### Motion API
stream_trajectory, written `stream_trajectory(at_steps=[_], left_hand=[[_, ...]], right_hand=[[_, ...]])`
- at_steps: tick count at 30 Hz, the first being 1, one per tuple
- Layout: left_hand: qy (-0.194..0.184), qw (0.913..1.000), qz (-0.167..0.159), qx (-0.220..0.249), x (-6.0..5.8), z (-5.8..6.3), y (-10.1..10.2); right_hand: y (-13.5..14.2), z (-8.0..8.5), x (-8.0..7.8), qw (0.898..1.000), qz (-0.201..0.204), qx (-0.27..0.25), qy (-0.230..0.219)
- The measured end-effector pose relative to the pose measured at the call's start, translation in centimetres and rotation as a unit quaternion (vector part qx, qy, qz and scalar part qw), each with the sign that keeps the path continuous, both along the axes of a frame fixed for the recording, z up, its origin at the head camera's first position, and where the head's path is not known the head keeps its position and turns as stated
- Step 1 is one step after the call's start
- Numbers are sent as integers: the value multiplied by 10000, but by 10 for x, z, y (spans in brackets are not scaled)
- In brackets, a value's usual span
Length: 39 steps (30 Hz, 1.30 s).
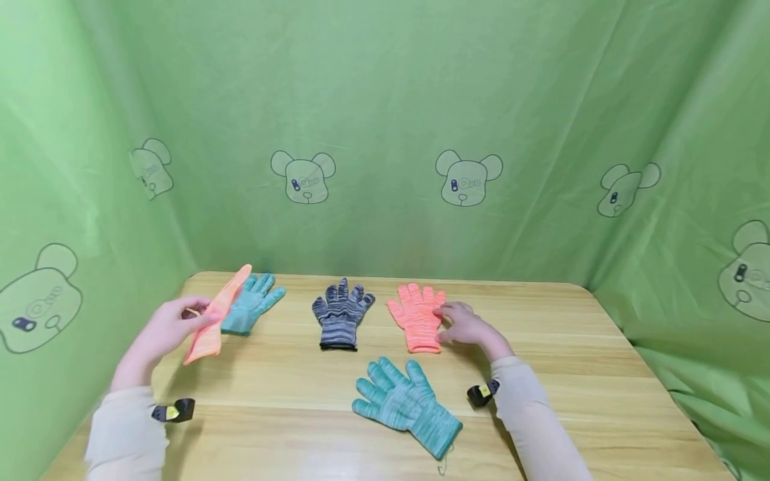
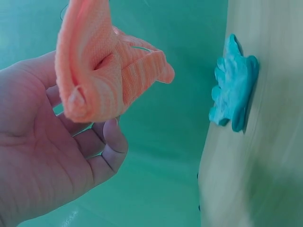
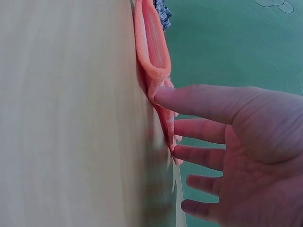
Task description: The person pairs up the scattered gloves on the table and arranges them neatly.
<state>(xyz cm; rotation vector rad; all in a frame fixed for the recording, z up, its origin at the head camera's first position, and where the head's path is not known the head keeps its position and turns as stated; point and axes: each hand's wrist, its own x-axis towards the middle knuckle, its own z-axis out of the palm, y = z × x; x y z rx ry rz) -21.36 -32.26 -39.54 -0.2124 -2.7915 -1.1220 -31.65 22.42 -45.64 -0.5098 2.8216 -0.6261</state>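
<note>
My left hand (image 1: 172, 329) pinches an orange knit glove (image 1: 218, 314) and holds it above the table, tilted with its fingers pointing up and away. In the left wrist view this glove (image 2: 102, 75) hangs folded between thumb and fingers, cuff nearest the camera. Behind it a teal glove (image 1: 249, 308) lies on the table. My right hand (image 1: 466, 326) touches the right edge of a second orange glove (image 1: 421, 321), which lies flat with its fingers pointing away. The right wrist view shows the thumb (image 3: 199, 100) against it near the cuff, the fingers fairly straight and spread.
A grey-and-black striped glove (image 1: 341, 317) lies between the far teal glove and the flat orange one. Another teal glove (image 1: 409, 407) lies nearer, slanted, a loose thread at its cuff. Green curtains (image 1: 385, 227) with bear drawings surround the wooden table (image 1: 271, 427).
</note>
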Motion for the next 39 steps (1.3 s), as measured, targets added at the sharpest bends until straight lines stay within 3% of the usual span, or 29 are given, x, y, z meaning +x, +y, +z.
stream_trajectory(at_steps=[12,21,30,39], left_hand=[[-166,9988,-72,447,-10,6,16],[-71,9964,-101,842,-22,10,36],[72,9902,-404,1335,-30,11,54],[-13,9905,-409,1311,-40,9,72]], right_hand=[[-5,4,3,9999,-100,-26,-96],[-3,2,2,9999,-57,-77,-124],[-1,8,4,9997,7,-235,-69],[3,9,2,9993,102,-355,-26]])
